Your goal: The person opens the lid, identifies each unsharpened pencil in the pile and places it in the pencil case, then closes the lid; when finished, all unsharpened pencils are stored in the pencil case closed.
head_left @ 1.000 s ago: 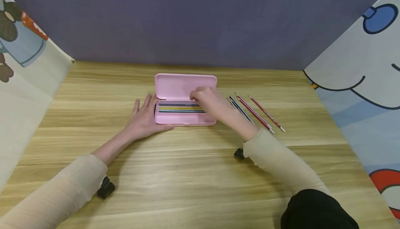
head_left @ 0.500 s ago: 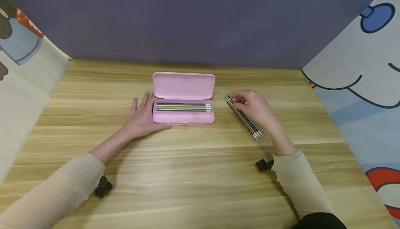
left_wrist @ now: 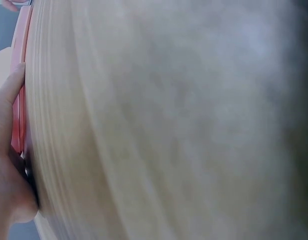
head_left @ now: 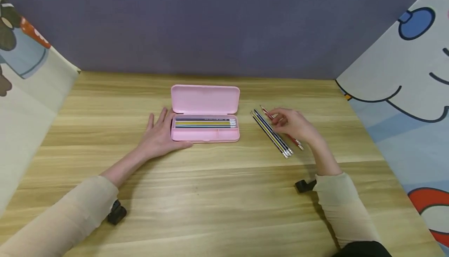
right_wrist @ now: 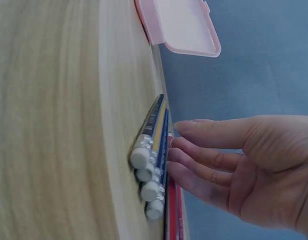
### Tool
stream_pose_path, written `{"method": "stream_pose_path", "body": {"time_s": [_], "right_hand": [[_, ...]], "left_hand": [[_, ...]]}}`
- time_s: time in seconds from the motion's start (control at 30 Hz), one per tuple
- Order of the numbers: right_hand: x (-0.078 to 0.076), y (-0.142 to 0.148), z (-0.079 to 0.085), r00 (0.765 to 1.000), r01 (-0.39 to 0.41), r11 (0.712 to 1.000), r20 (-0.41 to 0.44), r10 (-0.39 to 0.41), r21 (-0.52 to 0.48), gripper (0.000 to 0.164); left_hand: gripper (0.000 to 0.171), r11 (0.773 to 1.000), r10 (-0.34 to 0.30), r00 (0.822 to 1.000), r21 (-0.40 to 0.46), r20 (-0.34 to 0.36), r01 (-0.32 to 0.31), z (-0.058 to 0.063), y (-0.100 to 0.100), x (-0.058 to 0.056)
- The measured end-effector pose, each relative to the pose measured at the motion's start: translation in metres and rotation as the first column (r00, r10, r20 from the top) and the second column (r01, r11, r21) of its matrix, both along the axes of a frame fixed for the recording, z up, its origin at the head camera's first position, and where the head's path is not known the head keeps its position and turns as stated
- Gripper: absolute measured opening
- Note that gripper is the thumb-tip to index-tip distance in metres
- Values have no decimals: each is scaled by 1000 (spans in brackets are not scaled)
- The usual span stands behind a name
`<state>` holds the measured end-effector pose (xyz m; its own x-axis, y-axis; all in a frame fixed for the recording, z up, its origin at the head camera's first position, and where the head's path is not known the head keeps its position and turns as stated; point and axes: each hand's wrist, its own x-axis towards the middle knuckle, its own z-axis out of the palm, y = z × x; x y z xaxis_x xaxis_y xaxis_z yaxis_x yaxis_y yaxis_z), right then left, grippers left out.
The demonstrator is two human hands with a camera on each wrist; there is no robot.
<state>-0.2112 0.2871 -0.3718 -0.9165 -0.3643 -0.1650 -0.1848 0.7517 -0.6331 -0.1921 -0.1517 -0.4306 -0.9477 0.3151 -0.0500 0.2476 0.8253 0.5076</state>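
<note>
A pink pencil case (head_left: 205, 135) stands with its lid raised in the head view. Several pencils (head_left: 205, 123) lie side by side in its back compartment. My left hand (head_left: 158, 138) rests against the case's left end, fingers spread and thumb (left_wrist: 11, 87) along its front side. To the right of the case, several dark and yellow striped pencils (head_left: 270, 134) lie slanted on the table, erasers toward me. Red pencils (right_wrist: 172, 210) lie along their right side. My right hand (head_left: 292, 124) is over the red ones, its bent fingertips (right_wrist: 176, 142) close beside them; contact is unclear.
The wooden table (head_left: 196, 202) meets a grey-blue wall panel (head_left: 210, 27) at the back. Cartoon-printed panels (head_left: 417, 73) stand along the sides. A small black device (head_left: 305, 186) sits at my right wrist, another black device (head_left: 117, 212) at my left.
My right hand has gone from the case to the loose pencils on the right. The red pencils now lie closer together. My left hand has stayed at the case.
</note>
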Motion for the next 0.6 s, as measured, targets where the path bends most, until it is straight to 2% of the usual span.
{"method": "stream_pose_path", "body": {"time_s": [0.17, 0.6], "right_hand": [[-1, -1, -3, 999, 13, 1000, 34, -13, 7, 54], [-2, -6, -7, 997, 47, 995, 48, -52, 87, 61]], "left_hand": [[111, 1000, 1, 1000, 5, -1, -1, 1, 0, 0], [111, 1000, 2, 1000, -12, 0, -2, 1, 1, 0]]}}
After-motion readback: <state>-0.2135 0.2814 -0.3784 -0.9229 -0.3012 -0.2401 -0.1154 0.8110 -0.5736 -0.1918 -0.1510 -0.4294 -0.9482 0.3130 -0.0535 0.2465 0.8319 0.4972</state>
